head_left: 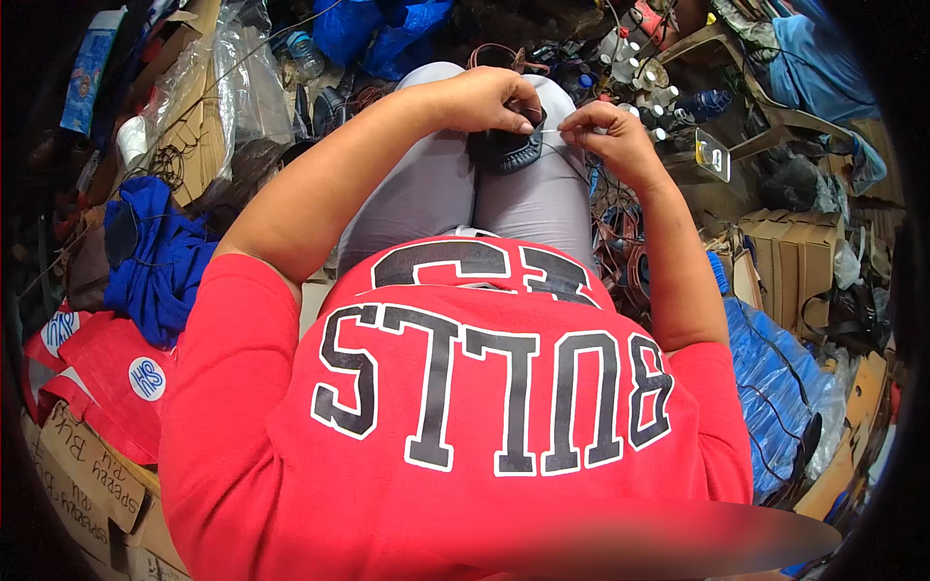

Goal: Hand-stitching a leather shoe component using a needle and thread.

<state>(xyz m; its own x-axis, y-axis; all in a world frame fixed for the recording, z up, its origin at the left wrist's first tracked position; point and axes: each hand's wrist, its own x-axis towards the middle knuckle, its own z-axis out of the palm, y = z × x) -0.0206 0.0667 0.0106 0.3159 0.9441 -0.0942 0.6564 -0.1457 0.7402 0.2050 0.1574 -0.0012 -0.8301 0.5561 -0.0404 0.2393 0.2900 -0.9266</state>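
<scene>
A black leather piece with a puckered, stitched-looking edge, like the toe of a moccasin shoe (pixel 509 158), rests over my grey-trousered thighs. My left hand (pixel 496 102) grips it from above, thumb pressed near its upper edge. Just to the right, my right hand (pixel 612 140) is closed in a pinch, fingertips pointing at the shoe but apart from it. A thin pale line, perhaps thread, shows between the fingertips and the shoe; what the pinch holds is too fine to make out.
Several small bottles with white caps (pixel 656 111) stand beyond my right hand. A blue cloth (pixel 155 257) and red bags (pixel 126 378) lie at left. Flattened cardboard (pixel 794 257) and blue plastic sheeting (pixel 765 387) crowd the right. A wooden frame (pixel 712 44) stands at far right.
</scene>
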